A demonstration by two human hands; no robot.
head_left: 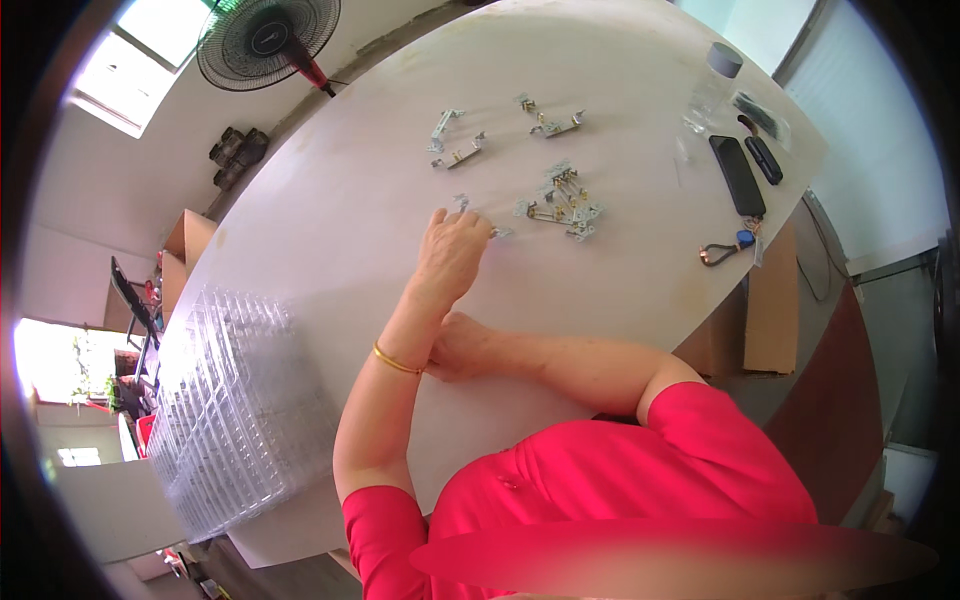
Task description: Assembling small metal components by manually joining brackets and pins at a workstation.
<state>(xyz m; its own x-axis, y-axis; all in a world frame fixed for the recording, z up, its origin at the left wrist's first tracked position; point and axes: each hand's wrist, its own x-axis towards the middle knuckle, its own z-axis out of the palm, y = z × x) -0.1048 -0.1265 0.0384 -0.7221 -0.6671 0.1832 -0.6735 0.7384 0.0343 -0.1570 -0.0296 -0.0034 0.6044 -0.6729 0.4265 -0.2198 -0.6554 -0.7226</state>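
Left hand [453,250] reaches metal bracket [502,232] on counter [350,215].
Right hand [460,348] curls nearby; whether either's fingers clamp anything, cannot tell.

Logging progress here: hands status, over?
Left hand at metal part, grip unclear. Right hand partly hidden by left forearm. Metal pile to the right.

Left fingers [467,223] at metal part [461,201], clear trays [235,400]

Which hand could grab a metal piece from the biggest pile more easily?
Probably the left hand: it is stretched out over the table, nearer the pile of metal parts. The right hand is farther back, partly hidden by the left forearm.
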